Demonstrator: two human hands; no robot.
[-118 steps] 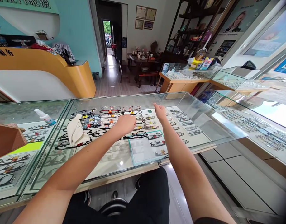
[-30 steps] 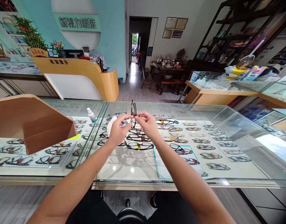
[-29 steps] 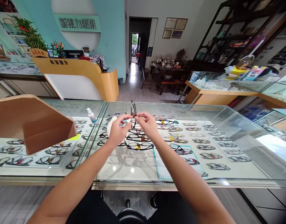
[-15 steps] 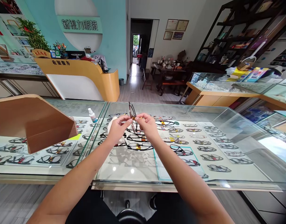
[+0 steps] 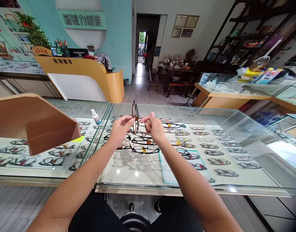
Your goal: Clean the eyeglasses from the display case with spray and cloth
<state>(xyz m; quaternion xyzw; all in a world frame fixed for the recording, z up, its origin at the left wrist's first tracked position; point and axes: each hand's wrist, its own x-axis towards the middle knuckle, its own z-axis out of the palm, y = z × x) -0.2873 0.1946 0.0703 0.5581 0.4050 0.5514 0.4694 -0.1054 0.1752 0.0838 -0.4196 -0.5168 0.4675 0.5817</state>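
Drawn back from the dark-rimmed eyeglasses (image 5: 136,109) that both hands gripped half a second earlier, a person's right hand (image 5: 156,129) sits just beside them, thumb raised, index finger extended, its grip loosened. Pinched in the left hand (image 5: 119,129), the pair is held on edge above a glass display case (image 5: 143,174). Behind and below lie rows of spectacles (image 5: 145,149); at left are a white-capped spray bottle (image 5: 96,117) and brown cardboard (image 5: 34,119)

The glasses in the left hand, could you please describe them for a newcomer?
Find the glass display counter across the foreground. Above it, the left hand holds dark-rimmed glasses. Unlike the pairs laid out below, these are held up, rims seen edge-on.
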